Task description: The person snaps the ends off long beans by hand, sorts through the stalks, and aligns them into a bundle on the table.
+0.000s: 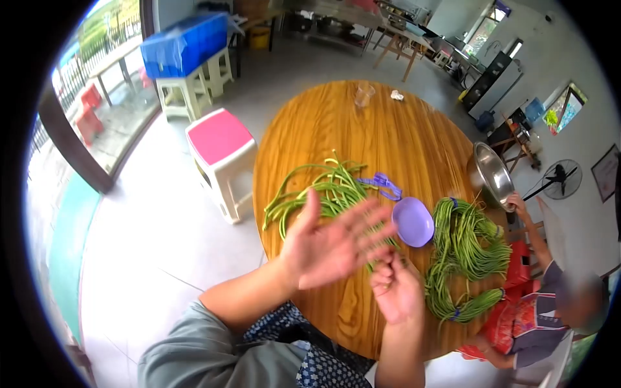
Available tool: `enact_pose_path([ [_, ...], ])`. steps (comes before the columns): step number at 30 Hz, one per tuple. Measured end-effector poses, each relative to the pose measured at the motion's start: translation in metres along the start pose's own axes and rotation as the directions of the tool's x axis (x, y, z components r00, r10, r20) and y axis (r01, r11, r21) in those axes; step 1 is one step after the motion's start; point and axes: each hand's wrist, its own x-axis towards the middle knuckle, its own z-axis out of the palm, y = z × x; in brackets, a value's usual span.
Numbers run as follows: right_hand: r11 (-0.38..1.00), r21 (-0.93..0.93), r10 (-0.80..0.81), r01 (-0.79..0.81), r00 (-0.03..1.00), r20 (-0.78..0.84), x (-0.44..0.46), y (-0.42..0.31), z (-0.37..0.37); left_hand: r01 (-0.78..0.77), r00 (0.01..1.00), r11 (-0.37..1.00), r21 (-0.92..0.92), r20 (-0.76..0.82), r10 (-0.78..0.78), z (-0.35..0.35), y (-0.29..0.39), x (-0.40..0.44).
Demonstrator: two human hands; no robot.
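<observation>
My left hand [339, 246] is open, palm facing me and fingers spread, slightly blurred, in front of a loose pile of long green beans [323, 187]. My right hand [396, 288] is closed in a pinch just below its fingertips. Green bean shows beside the pinched fingers, though the left hand partly hides it. Behind my hands lie a purple plastic bowl [413, 222] and a purple strap-like item [386, 186]. Right of the bowl are bundles of long beans [469, 239] tied with blue-purple bands.
The round wooden table [323, 123] carries clear cups [364, 95] and a crumpled white tissue [396, 96]. At right, a person [524, 320] holds a metal basin [493, 173] at the table's edge. A pink-topped stool [221, 139] stands left; a blue bin [184, 48] sits farther back.
</observation>
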Motion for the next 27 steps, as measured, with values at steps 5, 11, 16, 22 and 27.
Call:
enact_pose_path([
  [5,0.772,0.486,-0.497,0.411,0.866,0.057,-0.034,-0.109,-0.039,-0.791,0.554,0.484,0.374,0.102,0.826,0.037,0.093,-0.001],
  [11,0.773,0.33,-0.566,0.542,0.824,-0.028,-0.059,-0.107,-0.067,-0.056,0.975,-0.225,0.973,0.102,0.199,0.022,0.04,0.041],
  [16,0.913,0.282,-0.256,0.294,0.953,-0.162,-0.048,-0.021,-0.079,-0.372,0.928,-0.694,0.616,0.25,-0.276,-0.085,-0.027,0.068],
  [22,0.98,0.076,-0.168,0.185,0.967,-0.19,-0.068,-0.007,-0.058,-0.35,0.936,-0.772,0.531,0.234,-0.264,-0.101,-0.034,0.057],
  [27,0.948,-0.01,-0.316,0.319,0.936,-0.156,-0.044,-0.036,-0.049,-0.332,0.942,-0.791,0.514,0.217,-0.254,-0.103,-0.032,0.051],
])
